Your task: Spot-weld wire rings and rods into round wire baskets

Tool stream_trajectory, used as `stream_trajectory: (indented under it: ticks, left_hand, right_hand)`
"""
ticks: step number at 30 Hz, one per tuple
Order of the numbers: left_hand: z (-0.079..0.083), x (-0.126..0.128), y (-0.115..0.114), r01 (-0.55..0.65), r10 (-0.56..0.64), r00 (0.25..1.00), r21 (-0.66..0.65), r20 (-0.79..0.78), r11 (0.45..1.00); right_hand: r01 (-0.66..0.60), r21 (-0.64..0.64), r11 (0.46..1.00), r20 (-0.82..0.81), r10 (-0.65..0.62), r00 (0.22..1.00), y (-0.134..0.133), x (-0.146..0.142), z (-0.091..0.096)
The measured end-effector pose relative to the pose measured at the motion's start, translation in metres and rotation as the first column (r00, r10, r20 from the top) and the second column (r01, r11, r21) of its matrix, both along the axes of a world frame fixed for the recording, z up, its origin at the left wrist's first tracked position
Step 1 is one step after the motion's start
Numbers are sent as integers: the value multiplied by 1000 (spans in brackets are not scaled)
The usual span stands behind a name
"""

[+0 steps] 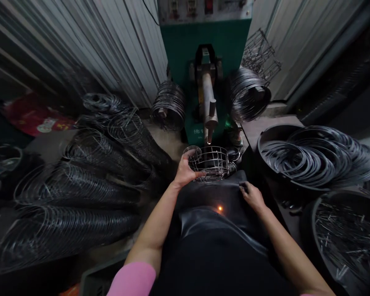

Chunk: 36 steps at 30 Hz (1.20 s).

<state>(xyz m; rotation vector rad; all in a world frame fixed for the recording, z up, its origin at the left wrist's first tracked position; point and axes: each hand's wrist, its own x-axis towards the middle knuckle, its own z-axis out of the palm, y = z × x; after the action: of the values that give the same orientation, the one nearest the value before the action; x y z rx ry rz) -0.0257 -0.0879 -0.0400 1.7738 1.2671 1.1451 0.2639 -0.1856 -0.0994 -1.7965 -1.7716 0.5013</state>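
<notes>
My left hand [186,170] is closed on the left side of a round wire basket [214,166], its thumb along the near rim. The basket sits just below the tip of a spot welder's upper arm [210,102], with a small glow at the tip. My right hand [253,196] is to the right, by the edge of the black apron [209,197] over my lap. Its fingers are curled in and look dark; what is in them, if anything, I cannot make out. One bright spark [220,208] shows in front of the apron.
The green welding machine [180,45] stands ahead, with wire coils [169,106] on both sides. Stacks of wire rings [80,222] lie at left. To the right are a black tub of wire rings [314,152] and another tub of short wire pieces [342,234].
</notes>
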Motion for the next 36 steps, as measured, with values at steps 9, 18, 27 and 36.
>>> stream_trajectory:
  ticks: [9,18,27,36]
  left_hand:
    - [32,23,-11,101,-16,924,203,-382,974]
    - [34,20,-17,109,-24,921,199,-388,974]
    - [24,10,-8,93,-57,974,156,-221,983]
    - [9,9,14,113,-92,981,116,-169,987]
  right_hand:
    - [-322,-71,944,260,329,908,50,-51,129]
    - [-332,136,934,-36,339,940,55,-82,92]
    - [-571,129,811,-21,578,816,66,-75,103]
    - [-580,150,801,25,584,812,85,-80,92]
